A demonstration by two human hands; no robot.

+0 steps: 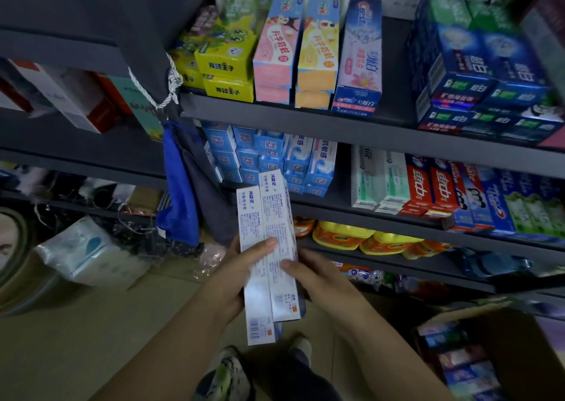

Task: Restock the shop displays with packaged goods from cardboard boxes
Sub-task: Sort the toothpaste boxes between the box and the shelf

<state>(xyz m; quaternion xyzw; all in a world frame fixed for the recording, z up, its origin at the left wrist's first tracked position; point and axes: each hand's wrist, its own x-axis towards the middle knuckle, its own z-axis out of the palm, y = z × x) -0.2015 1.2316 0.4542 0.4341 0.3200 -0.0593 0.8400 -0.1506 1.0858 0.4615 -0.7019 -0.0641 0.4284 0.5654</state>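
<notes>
Several dark shelves fill the view, tiered and packed with toothpaste cartons, and they are the biggest thing to reckon with. At lower right a cardboard box stands open on the floor with more packaged goods inside. On the middle tier sits a stack of light-blue cartons, apparently the same product line as what is in hand, with a bare stretch of shelf to its right before the green-and-white cartons. Smaller again are the two long white-and-blue toothpaste boxes, held side by side and upright in front of that stack, just below the shelf edge. The left hand grips them from the left with its thumb pressed across their faces; the right hand grasps the right edge, thumb on top. Both hands are closed around the pair, neither is free. The risks seem to lie in the loose pairing: the boxes are staggered, one riding lower, so the lower one could slide out if either grip eases during the lift. Pushing them in at a tilt could also knock the stacked cartons backward or off the lip, and the blue drawstring bag hanging from the upright could snag a passing wrist.
</notes>
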